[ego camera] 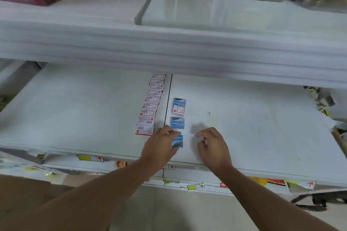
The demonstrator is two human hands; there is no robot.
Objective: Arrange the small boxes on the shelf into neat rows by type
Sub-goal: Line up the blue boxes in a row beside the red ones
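While left hand pinches blue box, right hand hovers beside, loosely curled.

Box print too blurred to read; red arrows on shelf-edge tags.

Both forearms reach forward and up from the lower frame edge, bare, converging toward centre. Left hand: palm down, fingers curled, fingertips and thumb pinching something small at its right side. Right hand: just beside the left, not touching it, palm turned inward, fingers loosely curled, thumb bent, nothing held. Wrists straight.
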